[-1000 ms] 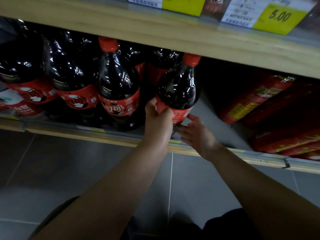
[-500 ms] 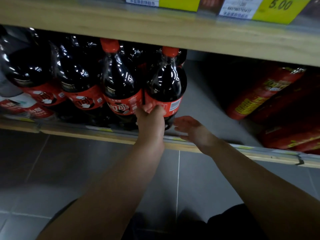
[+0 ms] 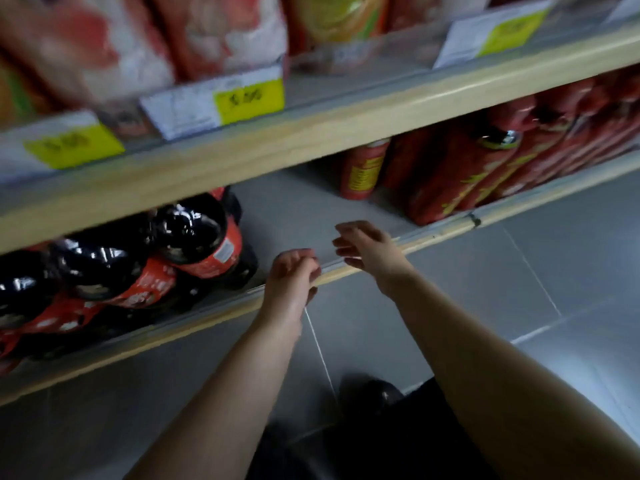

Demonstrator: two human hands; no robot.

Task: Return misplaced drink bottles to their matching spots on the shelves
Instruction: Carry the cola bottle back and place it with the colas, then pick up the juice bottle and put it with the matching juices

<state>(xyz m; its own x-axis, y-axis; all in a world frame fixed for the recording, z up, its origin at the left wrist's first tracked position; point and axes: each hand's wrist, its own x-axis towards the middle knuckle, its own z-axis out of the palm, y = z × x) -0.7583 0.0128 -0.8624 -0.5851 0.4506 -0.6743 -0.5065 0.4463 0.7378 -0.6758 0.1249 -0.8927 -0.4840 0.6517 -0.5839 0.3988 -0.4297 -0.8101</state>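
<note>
Dark cola bottles with red labels stand in a row on the bottom shelf (image 3: 214, 317) at the left; the rightmost cola bottle (image 3: 197, 237) ends the row. My left hand (image 3: 291, 282) hovers at the shelf's front edge just right of that bottle, fingers loosely curled, holding nothing. My right hand (image 3: 367, 251) is a little further right over the same edge, fingers spread and empty. The view is tilted and blurred.
Red-wrapped bottles (image 3: 460, 174) fill the same shelf at the right, with bare grey shelf floor (image 3: 301, 206) between them and the colas. The shelf above (image 3: 311, 133) carries yellow price tags (image 3: 247, 98) and blurred red-and-white packs. Grey floor tiles lie below.
My left hand has let go of the cola bottle, which now stands at the right end of the row. Both hands have pulled back to the shelf edge. The camera tilted and rose.
</note>
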